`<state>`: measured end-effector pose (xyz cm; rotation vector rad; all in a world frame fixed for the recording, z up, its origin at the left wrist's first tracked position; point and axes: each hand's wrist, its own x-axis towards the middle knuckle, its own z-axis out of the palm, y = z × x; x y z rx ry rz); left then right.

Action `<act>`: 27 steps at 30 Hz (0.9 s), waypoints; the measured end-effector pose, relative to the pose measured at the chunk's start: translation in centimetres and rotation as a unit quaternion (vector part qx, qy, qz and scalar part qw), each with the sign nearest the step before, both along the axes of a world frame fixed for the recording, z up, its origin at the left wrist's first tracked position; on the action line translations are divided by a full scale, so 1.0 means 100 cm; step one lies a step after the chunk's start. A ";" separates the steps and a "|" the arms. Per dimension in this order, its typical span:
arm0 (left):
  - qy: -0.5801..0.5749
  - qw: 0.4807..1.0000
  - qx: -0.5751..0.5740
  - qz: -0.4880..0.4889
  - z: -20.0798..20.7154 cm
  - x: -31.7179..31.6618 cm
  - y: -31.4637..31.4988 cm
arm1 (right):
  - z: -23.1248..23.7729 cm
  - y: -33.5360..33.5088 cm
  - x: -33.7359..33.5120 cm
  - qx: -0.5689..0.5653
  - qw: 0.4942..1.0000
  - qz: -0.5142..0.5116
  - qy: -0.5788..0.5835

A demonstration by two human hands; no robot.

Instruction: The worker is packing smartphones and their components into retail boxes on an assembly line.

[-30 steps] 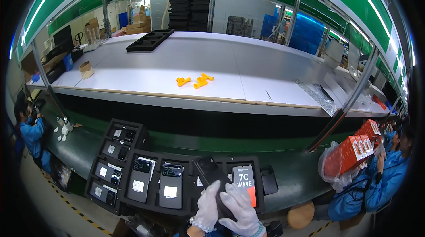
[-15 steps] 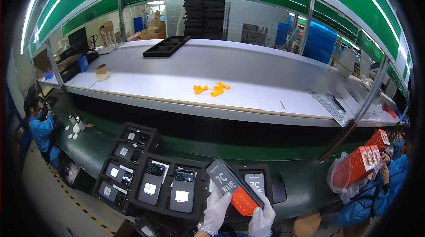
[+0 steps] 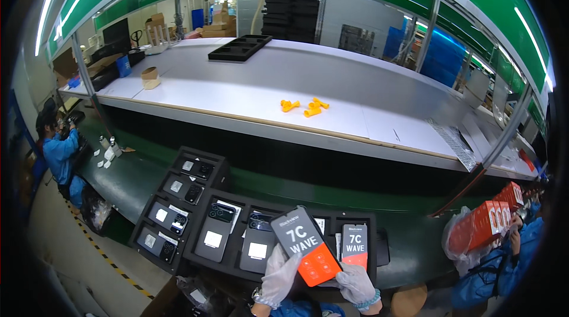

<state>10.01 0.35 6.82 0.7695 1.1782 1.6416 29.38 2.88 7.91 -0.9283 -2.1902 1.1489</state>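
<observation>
Both my hands wear thin whitish gloves. My left hand (image 3: 280, 275) is closed on the left edge of a smartphone (image 3: 305, 246) with a grey and orange printed front. Closed at its lower right corner is my right hand (image 3: 357, 286). The phone is tilted above a black tray (image 3: 358, 217), hiding part of it. A similar grey and orange phone (image 3: 355, 245) lies in the tray just beyond my right hand. Left of my hands, a dark phone (image 3: 217, 225) and another dark phone (image 3: 257, 243) lie back up, each with a white label.
A second black tray (image 3: 220, 166) at the left holds several dark phones. Yellow cone-shaped pieces (image 3: 312, 112) lie on the white shelf (image 3: 237, 92) beyond. Two people in blue sit at the sides, the right one by red-orange boxes (image 3: 474, 225) in plastic.
The held phone has turned so its printed front faces me more squarely. My right hand has shifted lower on its corner. The whole view has swung slightly left and down.
</observation>
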 end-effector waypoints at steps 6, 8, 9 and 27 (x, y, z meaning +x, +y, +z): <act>0.428 0.900 0.075 0.044 -0.030 -0.017 -0.006 | 0.014 -0.009 -0.025 -0.389 0.871 -0.020 0.299; 0.582 0.798 0.136 0.070 -0.041 -0.016 -0.009 | -0.004 -0.014 -0.025 -0.413 0.853 -0.043 0.316; 0.551 0.830 0.079 0.044 -0.046 -0.013 -0.010 | -0.011 -0.017 -0.026 -0.440 0.832 -0.062 0.332; 0.238 0.959 -0.042 -0.148 -0.003 -0.005 0.007 | -0.031 -0.018 -0.032 0.363 0.899 -0.244 0.002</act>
